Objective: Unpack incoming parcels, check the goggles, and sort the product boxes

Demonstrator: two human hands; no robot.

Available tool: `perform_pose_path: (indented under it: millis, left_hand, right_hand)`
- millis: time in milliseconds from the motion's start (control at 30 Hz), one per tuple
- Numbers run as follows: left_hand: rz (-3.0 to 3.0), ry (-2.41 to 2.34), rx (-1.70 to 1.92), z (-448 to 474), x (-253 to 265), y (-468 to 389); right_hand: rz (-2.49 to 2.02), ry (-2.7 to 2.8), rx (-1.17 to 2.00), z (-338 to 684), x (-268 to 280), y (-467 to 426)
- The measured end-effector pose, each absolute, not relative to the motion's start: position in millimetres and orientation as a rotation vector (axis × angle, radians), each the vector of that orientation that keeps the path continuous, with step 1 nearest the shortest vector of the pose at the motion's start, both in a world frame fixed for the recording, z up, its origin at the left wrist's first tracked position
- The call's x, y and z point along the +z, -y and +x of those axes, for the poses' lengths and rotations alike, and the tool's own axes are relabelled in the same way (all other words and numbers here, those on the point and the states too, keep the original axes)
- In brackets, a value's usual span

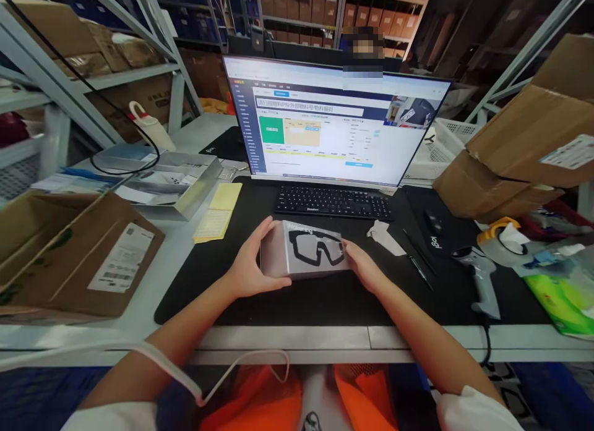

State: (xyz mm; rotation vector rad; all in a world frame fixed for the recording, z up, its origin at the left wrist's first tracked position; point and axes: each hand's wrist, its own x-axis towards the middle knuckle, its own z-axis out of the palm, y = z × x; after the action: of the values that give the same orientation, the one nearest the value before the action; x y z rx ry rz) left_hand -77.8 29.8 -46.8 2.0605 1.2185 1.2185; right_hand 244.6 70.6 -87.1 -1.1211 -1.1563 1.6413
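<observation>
A grey retail box point(304, 253) with a pair of dark-framed goggles or glasses printed on its face is held over the black desk mat point(223, 295). My left hand point(253, 264) grips its left end, thumb along the lower edge and fingers behind. At the right end, my right hand point(364, 264) closes on the box; part of its fingers is hidden behind it. Just beyond the box lies a black keyboard point(334, 202), below a lit monitor point(334, 122). A crumpled white paper piece point(386, 238) and a pen point(420, 270) are right of my right hand.
An open cardboard box point(69, 258) stands at the left, near yellow note sheets point(218, 211). On the right are a barcode scanner point(482, 282), a mouse point(433, 221), a tape roll point(503, 239), a green packet point(559, 301) and stacked cartons point(524, 128). A white cable point(176, 372) crosses in front.
</observation>
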Motion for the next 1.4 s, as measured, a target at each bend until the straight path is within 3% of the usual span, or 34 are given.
perform_pose_path:
  millis: [200,333,400,467,600,700,900,1067,1233,1400]
  left_hand:
    - [2.352,-1.398,0.632,-50.9,78.9,-32.3]
    - [2.529,-1.359,0.271,-32.9,132.3,-49.7]
    - [2.509,-1.306,0.283,-35.9,141.7,-63.7]
    - [2.374,-1.263,0.534,-48.0,142.6,-78.5]
    - [2.0,-1.157,1.144,-78.2,133.3,-93.7]
    - [1.942,-1.106,1.246,-79.7,115.1,-84.3]
    - [1.583,-0.965,1.524,-32.6,9.5,-55.3]
    - [0.978,-0.821,1.368,-5.3,-64.3,-51.6]
    - [0.803,-0.671,1.124,3.7,-82.8,-48.0]
    - [0.858,-0.686,1.134,-1.7,-91.0,-42.2]
  right_hand:
    - [-1.251,1.365,1.263,253.1,-88.4,-76.9]
    - [-1.235,1.491,1.163,256.8,-91.8,-79.3]
    - [-1.236,1.543,1.147,257.3,-92.5,-79.5]
    - [-1.236,1.557,1.144,256.6,-91.3,-78.7]
    - [-1.179,1.505,1.229,251.2,-86.5,-72.4]
    - [-1.037,1.408,1.434,246.5,-83.8,-65.0]
    - [-0.71,1.304,1.328,253.6,-51.4,-64.8]
    - [-0.952,1.464,1.145,262.1,29.9,-84.0]
    - [-1.182,2.086,0.689,229.9,101.7,-79.4]
    - [-1.201,2.395,0.486,204.0,124.6,-68.9]
